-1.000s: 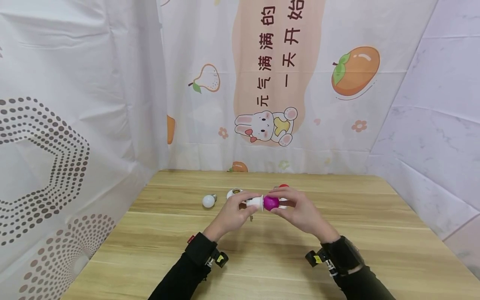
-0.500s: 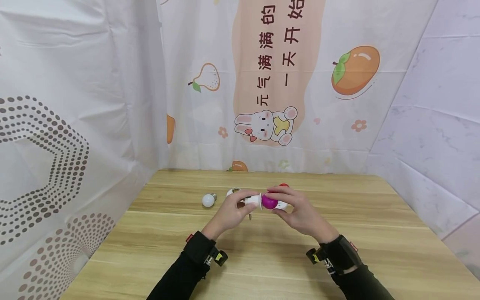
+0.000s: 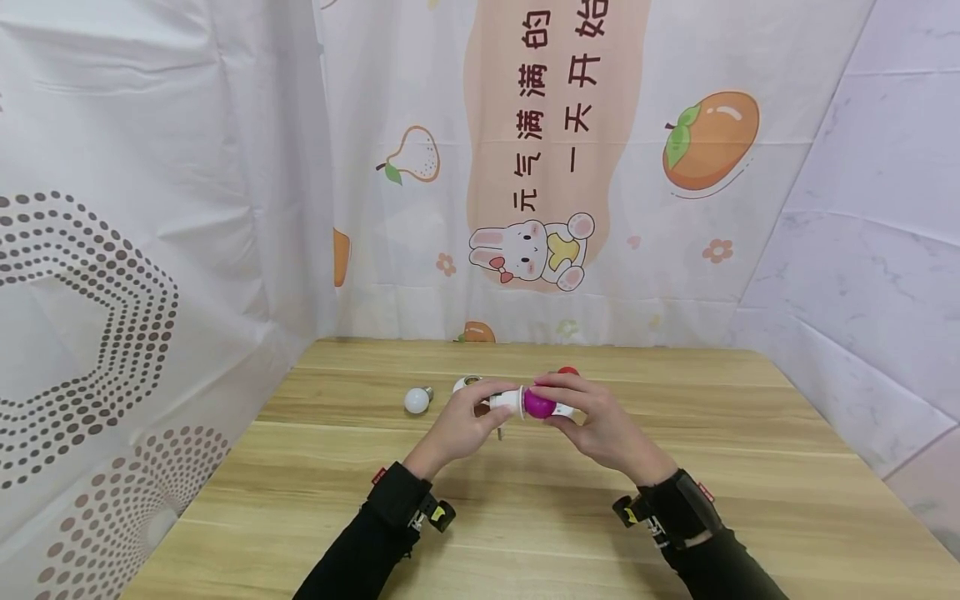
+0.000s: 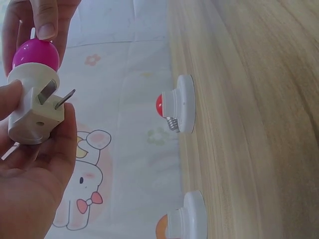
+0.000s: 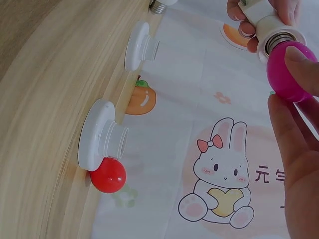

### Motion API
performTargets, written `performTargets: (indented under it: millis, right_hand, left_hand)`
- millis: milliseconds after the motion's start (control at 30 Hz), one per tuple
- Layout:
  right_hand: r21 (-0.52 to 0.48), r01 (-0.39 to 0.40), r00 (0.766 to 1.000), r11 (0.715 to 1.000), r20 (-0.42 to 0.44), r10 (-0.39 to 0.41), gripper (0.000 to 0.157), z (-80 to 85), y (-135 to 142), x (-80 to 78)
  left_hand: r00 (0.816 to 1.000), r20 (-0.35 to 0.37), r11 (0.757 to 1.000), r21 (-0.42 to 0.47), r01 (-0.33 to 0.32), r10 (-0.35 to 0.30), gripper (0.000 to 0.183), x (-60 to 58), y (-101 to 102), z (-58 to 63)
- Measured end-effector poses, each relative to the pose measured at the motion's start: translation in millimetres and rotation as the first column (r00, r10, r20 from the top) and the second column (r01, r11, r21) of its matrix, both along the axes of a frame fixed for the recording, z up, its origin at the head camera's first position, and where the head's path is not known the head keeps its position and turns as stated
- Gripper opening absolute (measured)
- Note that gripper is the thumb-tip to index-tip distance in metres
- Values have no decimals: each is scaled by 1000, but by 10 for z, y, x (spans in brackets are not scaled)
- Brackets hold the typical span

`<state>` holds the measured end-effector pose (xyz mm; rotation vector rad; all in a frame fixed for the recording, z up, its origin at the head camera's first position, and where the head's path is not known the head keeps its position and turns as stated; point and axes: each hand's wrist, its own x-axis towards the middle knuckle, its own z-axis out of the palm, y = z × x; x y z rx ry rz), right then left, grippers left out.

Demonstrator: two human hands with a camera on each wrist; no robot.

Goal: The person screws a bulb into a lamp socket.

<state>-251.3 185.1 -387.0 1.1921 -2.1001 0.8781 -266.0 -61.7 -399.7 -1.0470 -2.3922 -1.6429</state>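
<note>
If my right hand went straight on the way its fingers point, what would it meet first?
Probably the white socket in your left hand: your right hand grips the magenta bulb, whose metal base is at the socket's mouth. How far in it sits is unclear.

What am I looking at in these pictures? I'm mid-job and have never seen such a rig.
No machine here: each grip is a person's bare hand. The wide picture comes from a head-worn camera looking forward and down; the two close ones come from cameras worn on the wrists, where the table shows at the side. The left grip holds a white plug-in socket with metal prongs; the right grip holds a purple bulb at the socket's mouth, its screw thread partly showing. On the table are a white bulb, a red bulb and two round white lamp bases: one beside the red bulb, the other nearer the white one.
</note>
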Motion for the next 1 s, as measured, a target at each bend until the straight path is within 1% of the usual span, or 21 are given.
performTargets:
  millis: [333,567,700,833,1000]
  right_hand:
    - [3,24,1000,1000,13,-24,58,10,-4,19]
    - [8,22,999,1000,36,-22,55,14,3,22]
    - [3,28,997,1000,78,-29,53,16,2,27]
    - [-20,26,989,999,145,-23,53,15,-1,37]
    - [-78,6,961,997,275,16,51,28,-16,62]
  left_hand:
    - [1000,-22,999,-23,-22,22,30,-10,9,-11]
    - [999,-14,998,-44,-40,39,31,-1,14,-6]
    - [999,-13,998,-45,-42,41,31,5,14,2]
    - [999,-12,998,-40,-38,38,31,8,16,7]
    - [999,-5,999,-40,-37,37,32,14,16,9]
